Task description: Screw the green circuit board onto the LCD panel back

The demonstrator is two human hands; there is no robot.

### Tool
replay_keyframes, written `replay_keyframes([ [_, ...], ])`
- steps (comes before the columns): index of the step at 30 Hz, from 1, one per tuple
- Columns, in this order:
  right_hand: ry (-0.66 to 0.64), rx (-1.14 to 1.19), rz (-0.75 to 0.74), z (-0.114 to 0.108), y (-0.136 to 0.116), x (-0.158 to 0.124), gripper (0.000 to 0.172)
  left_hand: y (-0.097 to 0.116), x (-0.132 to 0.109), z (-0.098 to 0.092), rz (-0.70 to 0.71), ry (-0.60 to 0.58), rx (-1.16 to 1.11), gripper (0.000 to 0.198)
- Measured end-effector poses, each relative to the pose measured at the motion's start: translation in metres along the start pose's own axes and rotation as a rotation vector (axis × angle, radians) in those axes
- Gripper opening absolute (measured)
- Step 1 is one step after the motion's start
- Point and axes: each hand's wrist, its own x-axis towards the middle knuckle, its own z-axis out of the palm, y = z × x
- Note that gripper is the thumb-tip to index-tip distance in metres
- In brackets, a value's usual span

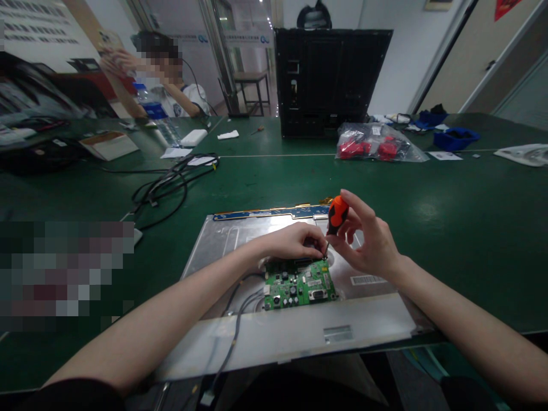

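My right hand [370, 240] grips a short screwdriver [338, 212] with an orange and black handle, one finger resting on its top. The screwdriver leans slightly, its tip down at the upper right corner of a green circuit board [299, 282]. Right beside that tip, my left hand [302, 241] has its fingers pinched together; whatever they hold is hidden. The board lies on the metal back of a display panel [214, 245], which has a blue circuit strip [265, 214] along its far edge. Grey cables [240, 319] run from the board's left side over the panel's near edge.
Black cables [175, 177] lie coiled on the green table [257, 177]. Farther back stand a water bottle [158, 114], a large black display [331, 80] and a plastic bag of red parts [377, 142]. A person [171, 91] sits across at the left, arms raised.
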Motion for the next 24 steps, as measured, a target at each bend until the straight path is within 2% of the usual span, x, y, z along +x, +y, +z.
replay_keyframes([
  [24,-0.006,-0.018,0.014,0.0005,-0.0001,-0.0015,0.081,-0.0009,0.0003,0.0004,-0.003,0.006,0.014,0.005],
])
